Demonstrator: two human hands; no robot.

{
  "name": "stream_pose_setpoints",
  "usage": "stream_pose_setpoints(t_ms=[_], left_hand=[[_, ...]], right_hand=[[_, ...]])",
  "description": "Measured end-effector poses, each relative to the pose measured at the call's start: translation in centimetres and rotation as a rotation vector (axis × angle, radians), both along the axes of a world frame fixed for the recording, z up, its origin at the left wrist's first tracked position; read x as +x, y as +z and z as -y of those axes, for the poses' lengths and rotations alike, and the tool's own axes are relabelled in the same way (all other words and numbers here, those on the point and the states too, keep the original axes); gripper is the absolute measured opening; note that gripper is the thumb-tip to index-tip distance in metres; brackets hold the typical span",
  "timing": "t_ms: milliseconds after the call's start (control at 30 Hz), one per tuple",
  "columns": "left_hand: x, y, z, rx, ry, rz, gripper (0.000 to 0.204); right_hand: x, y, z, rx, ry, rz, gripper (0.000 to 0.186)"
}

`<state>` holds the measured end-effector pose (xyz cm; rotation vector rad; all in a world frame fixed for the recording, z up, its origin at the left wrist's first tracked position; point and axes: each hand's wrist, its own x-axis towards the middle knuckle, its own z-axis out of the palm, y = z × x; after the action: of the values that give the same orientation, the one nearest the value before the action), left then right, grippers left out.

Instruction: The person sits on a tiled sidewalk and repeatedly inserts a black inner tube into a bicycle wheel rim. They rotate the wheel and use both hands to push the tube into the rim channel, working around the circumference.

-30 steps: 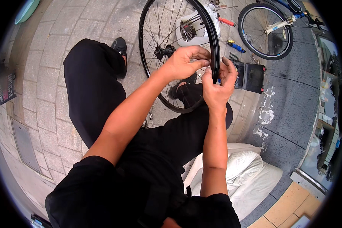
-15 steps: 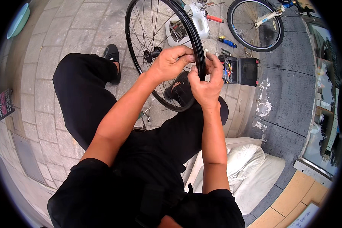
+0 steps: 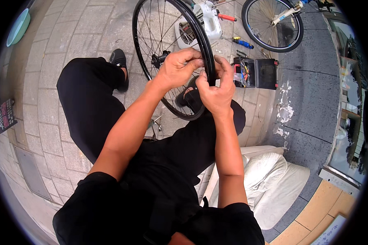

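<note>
I grip a black bicycle wheel (image 3: 200,33) that stands tilted above my right leg, its spokes and black hub (image 3: 158,60) facing left. My left hand (image 3: 179,67) is curled at the rim's left side, fingertips and thumb pressed to the black band of rim or tyre. On the right side, my right hand (image 3: 216,90) wraps round the same band, thumb on the near face, fingers behind it and partly hidden. The two thumbs are close together. Whether anything small lies under the fingertips, I cannot tell.
Beyond the wheel are a cut white jug (image 3: 210,26) of tools, red (image 3: 227,18) and blue (image 3: 243,43) tools, an open black case (image 3: 265,73) and a bicycle (image 3: 282,18). A white cushion (image 3: 282,192) lies right, a green basin (image 3: 18,26) far left, glass panes (image 3: 343,134) along the right edge.
The view has shifted, so surroundings, wheel and hands sit further left in the picture. My right fingers have drawn slightly closer round the rim. Both hands keep their hold.
</note>
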<state>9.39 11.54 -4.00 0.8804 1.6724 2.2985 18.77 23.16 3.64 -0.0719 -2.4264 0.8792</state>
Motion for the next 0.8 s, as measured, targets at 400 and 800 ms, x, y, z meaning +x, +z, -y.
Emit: stream_pose_setpoints(t_ms=[400, 800], left_hand=[[0.3, -1.8, 1.9, -0.099, 0.08, 0.065, 0.01], [-0.7, 0.3, 3.1, -0.509, 0.264, -0.599, 0.013]], right_hand=[[-0.2, 1.1, 1.8, 0.122, -0.012, -0.084, 0.039], [0.6, 0.2, 1.7, 0.149, 0.023, -0.133, 0.042]])
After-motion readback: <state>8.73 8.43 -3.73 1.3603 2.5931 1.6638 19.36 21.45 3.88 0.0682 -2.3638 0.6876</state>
